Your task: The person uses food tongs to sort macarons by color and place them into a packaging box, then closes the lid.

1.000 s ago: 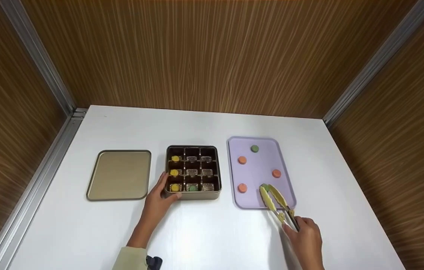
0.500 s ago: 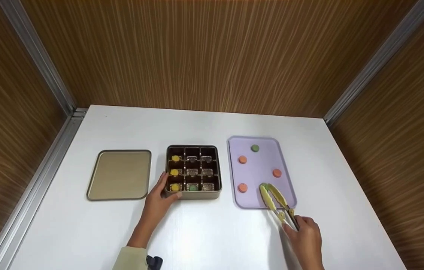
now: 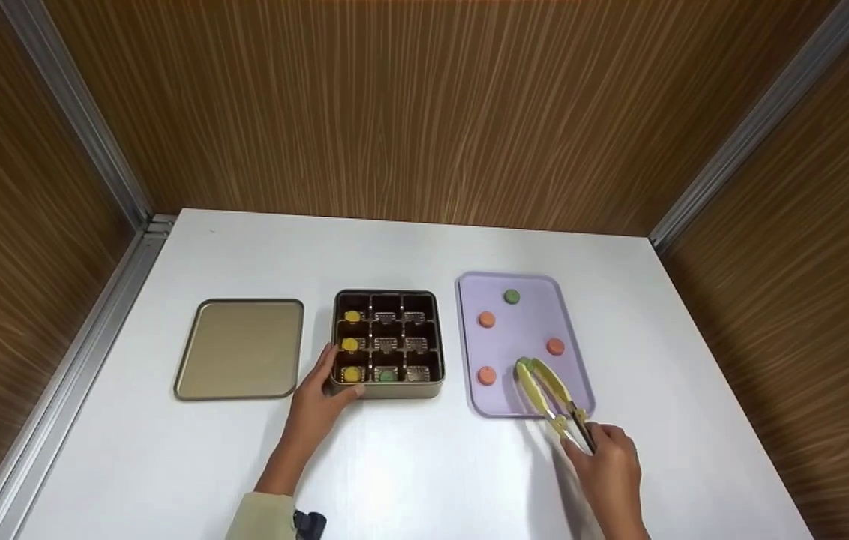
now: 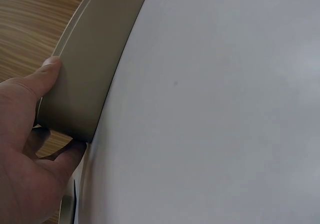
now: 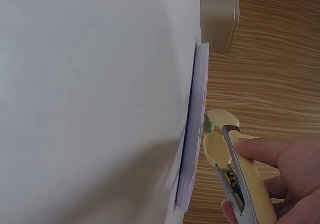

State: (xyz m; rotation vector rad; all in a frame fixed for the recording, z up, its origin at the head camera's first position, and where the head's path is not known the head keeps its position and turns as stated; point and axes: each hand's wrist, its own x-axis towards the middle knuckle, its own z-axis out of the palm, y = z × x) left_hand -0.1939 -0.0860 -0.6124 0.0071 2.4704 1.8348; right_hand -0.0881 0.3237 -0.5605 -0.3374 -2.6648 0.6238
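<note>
My left hand (image 3: 316, 405) grips the front left corner of a square metal tin (image 3: 402, 391), thumb at its front wall and fingers along its left side. Inside is a dark divided insert, with yellow discs (image 3: 351, 345) down the left column and one green disc (image 3: 387, 376) in the front middle compartment. My right hand (image 3: 608, 472) holds yellow-tipped tongs (image 3: 556, 382) over a lilac tray (image 3: 469, 345). Between the tong tips is a ridged green disc (image 5: 209, 125), close over the tray surface. Another green disc (image 3: 512, 296) and several orange discs (image 3: 487, 375) lie on the tray.
Left of the tin lies a flat gold square lid (image 3: 241, 349) on the white table (image 3: 394, 465). Wood-patterned panels (image 3: 409, 112) enclose the table at the back and both sides, with metal rails (image 3: 113, 172) at the corners.
The tongs and right hand have shifted slightly away from me and to the left, and the green disc between the tips has moved with them. The left hand and tin stay put.
</note>
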